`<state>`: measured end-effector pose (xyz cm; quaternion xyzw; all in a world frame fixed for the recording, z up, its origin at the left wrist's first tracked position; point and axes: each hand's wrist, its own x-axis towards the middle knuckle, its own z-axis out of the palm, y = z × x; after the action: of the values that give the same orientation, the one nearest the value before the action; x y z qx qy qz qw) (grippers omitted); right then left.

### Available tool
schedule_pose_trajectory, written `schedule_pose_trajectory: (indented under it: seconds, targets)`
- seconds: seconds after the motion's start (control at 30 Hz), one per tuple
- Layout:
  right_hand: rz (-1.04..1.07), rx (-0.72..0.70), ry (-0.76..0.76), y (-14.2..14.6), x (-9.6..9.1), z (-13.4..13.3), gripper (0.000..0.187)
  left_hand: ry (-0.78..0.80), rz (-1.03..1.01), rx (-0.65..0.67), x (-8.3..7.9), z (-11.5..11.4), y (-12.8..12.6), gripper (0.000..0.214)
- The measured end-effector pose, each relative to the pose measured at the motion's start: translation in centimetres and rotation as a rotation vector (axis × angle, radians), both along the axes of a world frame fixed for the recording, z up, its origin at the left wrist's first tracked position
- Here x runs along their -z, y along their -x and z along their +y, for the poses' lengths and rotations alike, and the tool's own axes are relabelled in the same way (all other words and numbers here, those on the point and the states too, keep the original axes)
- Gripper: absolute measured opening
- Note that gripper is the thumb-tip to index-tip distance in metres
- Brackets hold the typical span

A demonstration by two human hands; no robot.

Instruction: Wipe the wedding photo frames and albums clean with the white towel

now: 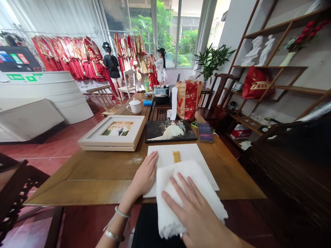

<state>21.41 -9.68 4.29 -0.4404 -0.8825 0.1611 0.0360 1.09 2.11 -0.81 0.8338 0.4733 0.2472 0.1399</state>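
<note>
A white towel [167, 217], folded into a thick pad, lies under my right hand [191, 203]. Four fingers are spread over its top, and the thumb shows at the towel's lower edge, so the hand grips it. Beneath is a flat white board [191, 150] at the table's near edge, partly covered by the towel. My left hand [146, 174] rests flat on the board's left edge, fingers stretched out and holding nothing. A small tan, cat-shaped piece [176, 156] lies on the board just beyond the towel, its lower end perhaps hidden.
White picture frames [139, 134] are stacked on the wooden table [100, 172]. Behind the board lie a dark picture panel [157, 129] and a phone [206, 132]. Farther back stand a lidded white cup [134, 106] and a paper bag [190, 100]. Two people are near red garments.
</note>
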Motion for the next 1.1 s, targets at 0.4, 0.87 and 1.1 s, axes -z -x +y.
schedule_pose_trajectory:
  seconds: [0.4,0.87,1.1]
  targets:
    - [-0.104,0.269,-0.139,3.8,-1.7,8.8,0.064,0.043,0.006,0.047,-0.6,-0.2,0.2,0.054]
    - [0.017,-0.082,0.154,1.1,-1.9,0.1,0.072,0.003,-0.009,0.009,0.1,-0.1,0.4,0.046]
    - [0.057,0.076,0.032,0.0,-4.5,7.6,0.053,-0.004,-0.004,0.008,-0.1,-0.2,0.4,0.046]
